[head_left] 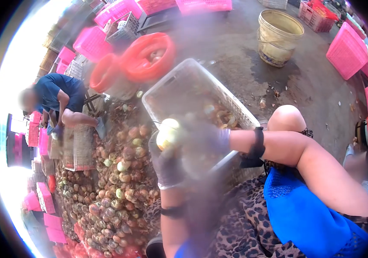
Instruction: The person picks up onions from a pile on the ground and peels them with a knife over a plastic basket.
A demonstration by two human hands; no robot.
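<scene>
A pale peeled onion [168, 134] is in my left hand [166, 165], which wears a light glove and has its fingers closed around the onion. Close beside it is my right hand [207, 139], also gloved; a hazy smear over the middle of the view hides its fingers, so I cannot tell what it holds. A thin dark line shows at the onion's far edge, too small to name. Both hands are over the near side of a white plastic crate [235, 105], which has onion pieces or peelings [223, 117] inside.
A large heap of unpeeled onions [115, 198] covers the ground at left. Beyond the crate are red-rimmed containers [149, 56] and a dirty bucket [278, 36]. Another person [63, 94] bends over at left. Pink crates [347, 51] line the sides. A blue apron [300, 206] covers my lap.
</scene>
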